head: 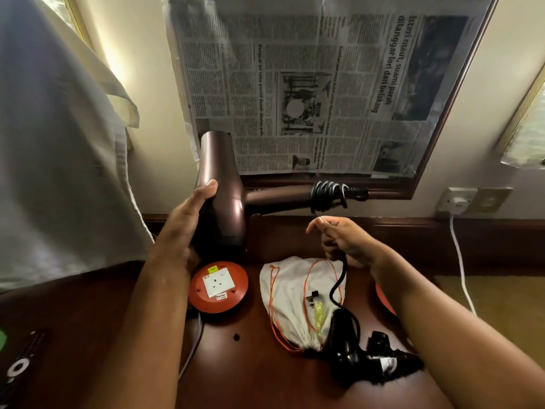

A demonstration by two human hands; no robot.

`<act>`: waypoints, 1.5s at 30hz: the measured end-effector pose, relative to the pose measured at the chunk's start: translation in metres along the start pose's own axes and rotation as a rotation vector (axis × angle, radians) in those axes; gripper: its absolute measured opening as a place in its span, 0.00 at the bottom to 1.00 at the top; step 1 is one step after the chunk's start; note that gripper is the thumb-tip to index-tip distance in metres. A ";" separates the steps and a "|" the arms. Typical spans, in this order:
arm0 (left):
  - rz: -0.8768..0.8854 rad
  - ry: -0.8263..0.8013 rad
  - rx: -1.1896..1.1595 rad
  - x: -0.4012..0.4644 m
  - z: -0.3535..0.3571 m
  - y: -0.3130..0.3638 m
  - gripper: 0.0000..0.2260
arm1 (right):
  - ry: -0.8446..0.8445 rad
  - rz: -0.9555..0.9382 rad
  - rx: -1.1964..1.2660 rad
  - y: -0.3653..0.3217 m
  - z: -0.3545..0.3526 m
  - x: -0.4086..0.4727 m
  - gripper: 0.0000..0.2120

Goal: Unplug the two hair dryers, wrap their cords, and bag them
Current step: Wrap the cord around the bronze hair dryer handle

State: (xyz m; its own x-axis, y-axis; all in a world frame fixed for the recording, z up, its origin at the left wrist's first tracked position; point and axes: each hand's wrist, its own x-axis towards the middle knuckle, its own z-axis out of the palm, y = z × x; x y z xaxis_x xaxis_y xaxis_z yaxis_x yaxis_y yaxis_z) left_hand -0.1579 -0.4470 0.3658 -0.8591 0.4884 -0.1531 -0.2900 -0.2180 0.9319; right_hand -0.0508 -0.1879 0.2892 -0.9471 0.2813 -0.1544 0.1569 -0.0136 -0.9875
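Nearest, bottom left: remote control (20, 364) on the dark wood surface (250, 379), partly cut off by the frame edge.
Black hair dryer (351, 349) lying on the surface at lower right, its nozzle end touching the mouth of a white drawstring bag (292, 293). Bag flat on the surface, orange drawstrings (272, 314) loose across it, black plug (313, 298) resting on the cloth.
Orange round extension reel (218, 286) just left of the bag, white socket face up, nothing plugged in. Second orange round edge (383, 296) peeking out under the right forearm.
Right hand (342, 240) above the bag, fingers curled round the black cord (339, 278); cord drops from the fist down towards the bag, upper run goes to coils (328, 196) wound on the handle of the brown hair dryer (221, 196).
Left hand (188, 222) gripping the brown dryer's barrel, held off the surface, handle pointing right, barrel roughly upright.
Far: newspaper (309, 93) covering a framed mirror on the wall, pale curtain (59, 128) at left, wall socket (457, 200) at right with a white cable (460, 261) plugged in and hanging down.
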 end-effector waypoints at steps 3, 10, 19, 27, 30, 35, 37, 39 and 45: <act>-0.056 -0.033 0.019 -0.002 0.000 -0.002 0.19 | -0.046 0.050 -0.164 -0.020 -0.010 -0.002 0.11; 0.107 -0.051 0.171 0.003 -0.007 -0.006 0.31 | 0.068 -0.123 -0.772 -0.080 -0.031 0.001 0.11; 0.179 0.083 0.286 0.010 0.008 -0.010 0.29 | 0.204 -0.282 -1.002 -0.113 -0.007 -0.022 0.07; 0.245 0.205 0.168 0.011 0.020 -0.022 0.23 | 0.426 -0.395 -1.049 -0.094 0.027 -0.041 0.11; 0.275 0.215 0.134 0.009 0.024 -0.020 0.20 | 0.479 -0.347 -0.875 -0.084 0.038 -0.045 0.11; 0.273 0.240 0.085 0.009 0.026 -0.018 0.12 | 0.407 -0.280 -0.346 -0.062 0.049 -0.044 0.10; 0.261 0.244 0.059 0.009 0.026 -0.016 0.11 | 0.348 -0.256 -0.136 -0.057 0.053 -0.044 0.12; 0.238 0.247 0.030 0.010 0.025 -0.016 0.15 | 0.305 -0.220 0.002 -0.054 0.058 -0.046 0.15; 0.184 0.241 -0.003 0.013 0.018 -0.020 0.20 | 0.138 -0.097 0.081 -0.035 0.061 -0.047 0.22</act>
State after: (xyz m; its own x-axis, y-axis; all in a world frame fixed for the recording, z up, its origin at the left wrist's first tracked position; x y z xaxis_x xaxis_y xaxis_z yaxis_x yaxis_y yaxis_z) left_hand -0.1556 -0.4213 0.3511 -0.9726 0.2255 -0.0558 -0.1210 -0.2866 0.9504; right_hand -0.0288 -0.2593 0.3293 -0.9084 0.4142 -0.0577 0.0382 -0.0552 -0.9977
